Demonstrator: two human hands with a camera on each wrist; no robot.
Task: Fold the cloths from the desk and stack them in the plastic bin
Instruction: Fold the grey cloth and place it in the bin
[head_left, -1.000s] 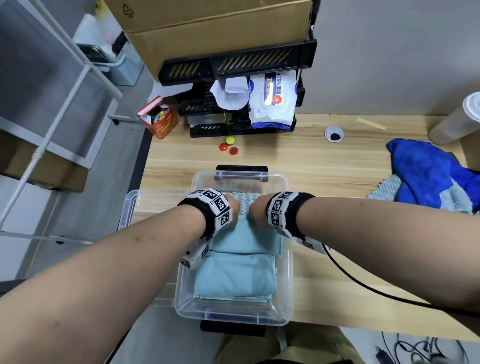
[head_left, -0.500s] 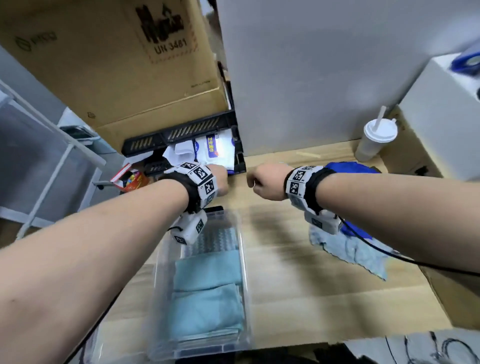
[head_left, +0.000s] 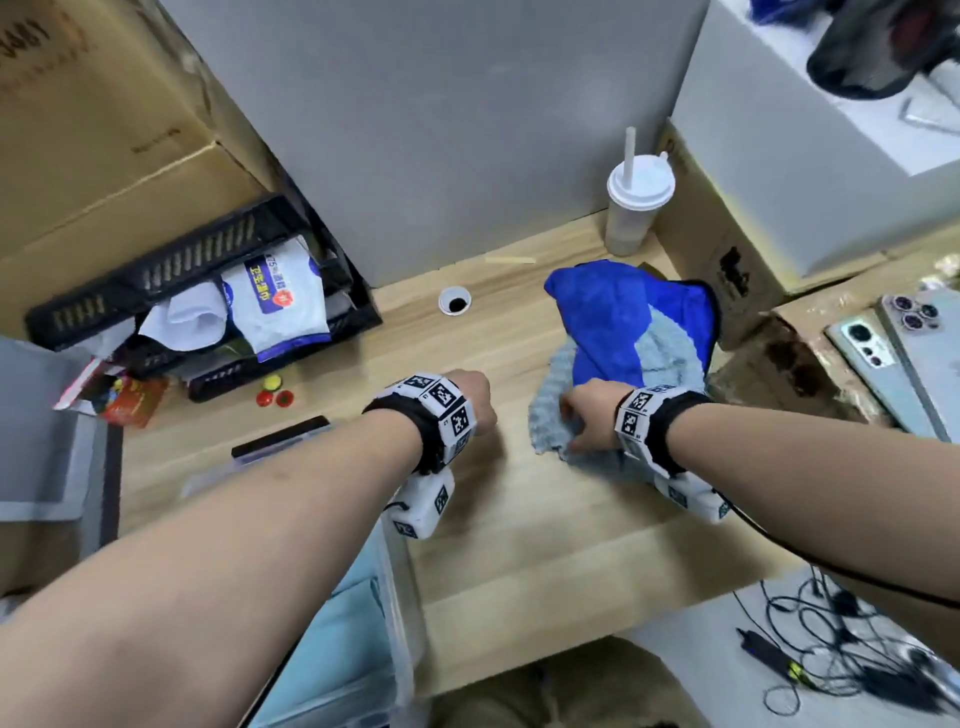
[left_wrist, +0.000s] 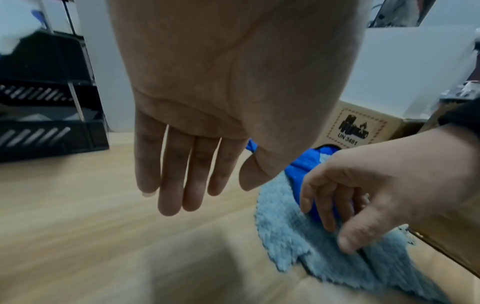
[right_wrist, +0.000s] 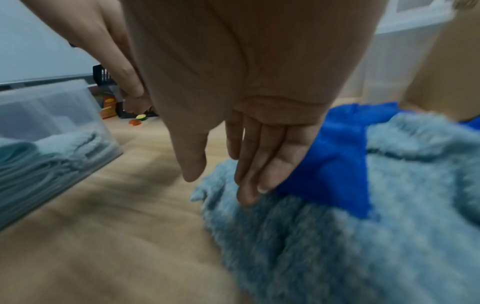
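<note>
A fluffy grey-blue cloth (head_left: 550, 426) (left_wrist: 311, 257) (right_wrist: 337, 246) lies crumpled on the wooden desk, with a bright blue cloth (head_left: 623, 317) (left_wrist: 303, 164) (right_wrist: 332, 164) heaped on it. My right hand (head_left: 587, 415) (left_wrist: 332, 222) (right_wrist: 223, 185) reaches down on the pile; its fingertips touch the grey-blue cloth's near edge, thumb spread apart. My left hand (head_left: 475, 400) (left_wrist: 197, 195) hovers over bare desk just left of the cloth, fingers straight, holding nothing. The clear plastic bin (head_left: 400, 571) (right_wrist: 78, 102) stands at the lower left with folded teal cloths (head_left: 353, 623) (right_wrist: 39, 156) inside.
A black rack (head_left: 208, 291) with a wipes pack (head_left: 280, 306) stands at the back left, bottle caps (head_left: 272, 395) before it. A lidded cup with a straw (head_left: 636, 208) and a cardboard box (head_left: 727, 270) hem the cloths in behind. Phones (head_left: 893, 353) lie far right.
Both hands have come up out of the bin and moved right to the cloth pile. The right hand now touches the grey-blue cloth, and the head view has swung right.
</note>
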